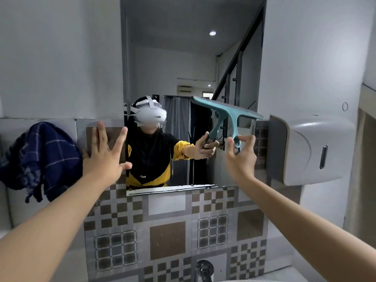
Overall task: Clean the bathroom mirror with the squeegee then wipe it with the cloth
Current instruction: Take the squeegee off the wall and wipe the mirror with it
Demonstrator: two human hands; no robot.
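- Mirror [183, 68]: tall upright pane set into the wall, long axis vertical; its lower edge sits just above the patterned tile band. The glass reflects a person in a black and yellow top wearing a white headset.
- Squeegee [225, 115]: teal, T-shaped. The blade runs across the top, long axis near horizontal but tilted, left end higher and right end lower, reaching the mirror's right edge. The handle drops down from the blade's middle toward the right hand. The blade lies at the glass over the mirror's lower right part; whether it presses on it cannot be told.
- Right hand [241, 157]: arm stretched forward, fingers curled loosely round the lower end of the squeegee handle, thumb and forefinger pinching it.
- Left hand [103, 153]: spread wide, holding nothing, palm flat on the tiled wall [168, 231] at the mirror's left edge, thumb tip reaching over onto the glass.
- Cloth [40, 157]: dark blue with a pale check, hanging in a bunch on the wall to the left, just beside the left hand and apart from the mirror.
- Dispenser [313, 149]: pale grey box fixed to the wall right of the mirror, near the blade's lower end.
- Tap [203, 270]: dark, at the bottom edge below the tiles.
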